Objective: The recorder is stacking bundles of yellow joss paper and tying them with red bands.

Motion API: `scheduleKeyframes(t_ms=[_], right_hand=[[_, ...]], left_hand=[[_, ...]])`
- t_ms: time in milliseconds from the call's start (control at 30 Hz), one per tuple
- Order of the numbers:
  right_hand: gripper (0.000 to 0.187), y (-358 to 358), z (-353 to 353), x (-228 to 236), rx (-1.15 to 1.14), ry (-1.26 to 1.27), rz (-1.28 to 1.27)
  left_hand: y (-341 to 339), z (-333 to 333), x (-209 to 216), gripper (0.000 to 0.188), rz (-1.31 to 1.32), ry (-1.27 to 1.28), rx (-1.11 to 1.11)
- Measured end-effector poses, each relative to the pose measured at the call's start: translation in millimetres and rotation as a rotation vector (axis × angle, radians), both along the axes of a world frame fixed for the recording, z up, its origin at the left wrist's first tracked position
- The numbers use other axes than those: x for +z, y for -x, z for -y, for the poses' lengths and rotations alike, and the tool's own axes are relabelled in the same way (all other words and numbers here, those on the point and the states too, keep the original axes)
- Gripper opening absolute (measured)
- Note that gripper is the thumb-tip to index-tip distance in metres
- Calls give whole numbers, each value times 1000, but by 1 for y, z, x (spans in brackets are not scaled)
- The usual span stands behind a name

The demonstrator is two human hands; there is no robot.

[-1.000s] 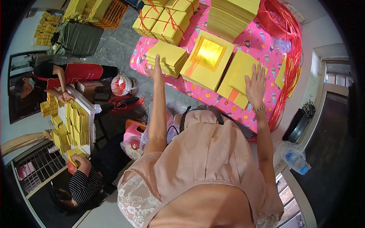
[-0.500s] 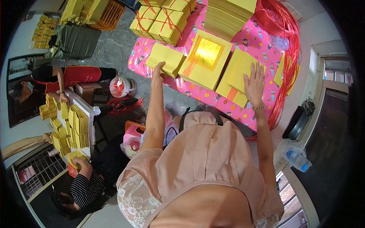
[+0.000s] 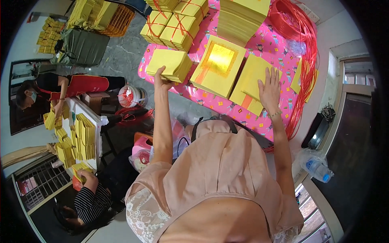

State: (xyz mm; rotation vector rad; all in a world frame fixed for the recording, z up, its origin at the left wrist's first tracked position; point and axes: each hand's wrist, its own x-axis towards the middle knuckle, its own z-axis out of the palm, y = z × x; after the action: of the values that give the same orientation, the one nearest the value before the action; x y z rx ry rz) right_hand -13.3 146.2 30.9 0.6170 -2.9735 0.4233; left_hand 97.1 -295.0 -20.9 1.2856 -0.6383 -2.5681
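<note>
My left hand grips the near edge of a stack of yellow paper at the left side of the pink table, with its thumb on top and its fingers hidden beneath. My right hand lies flat, fingers stretched, on the yellow sheets of another pile at the right. Between the hands stands a pile of yellow paper with a shiny gold square and an orange band on its top sheet.
Bundles tied with red ribbon and a tall paper stack stand at the far side of the pink patterned tablecloth. Red strands hang over the right end. Two co-workers handle yellow paper at a white table on the left.
My left hand and the paper stack it grips have shifted left, and the stack has turned slightly. My right hand stays flat on its pile. One co-worker's hand has moved left.
</note>
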Motion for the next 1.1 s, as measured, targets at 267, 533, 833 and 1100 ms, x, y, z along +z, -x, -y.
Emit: scheduleKeyframes(t_ms=[267, 533, 833, 1100], right_hand=[[61, -1, 1, 2, -14, 2, -47], [59, 1, 2, 7, -18, 74, -16], [50, 3, -4, 6, -5, 442, 37], [65, -6, -5, 29, 15, 602, 91]], left_hand=[[17, -51, 101, 66, -346, -112, 56], [78, -140, 97, 62, -661, -574, -397], [107, -239, 86, 66, -480, -546, -672], [109, -244, 75, 62, -372, -531, -611]])
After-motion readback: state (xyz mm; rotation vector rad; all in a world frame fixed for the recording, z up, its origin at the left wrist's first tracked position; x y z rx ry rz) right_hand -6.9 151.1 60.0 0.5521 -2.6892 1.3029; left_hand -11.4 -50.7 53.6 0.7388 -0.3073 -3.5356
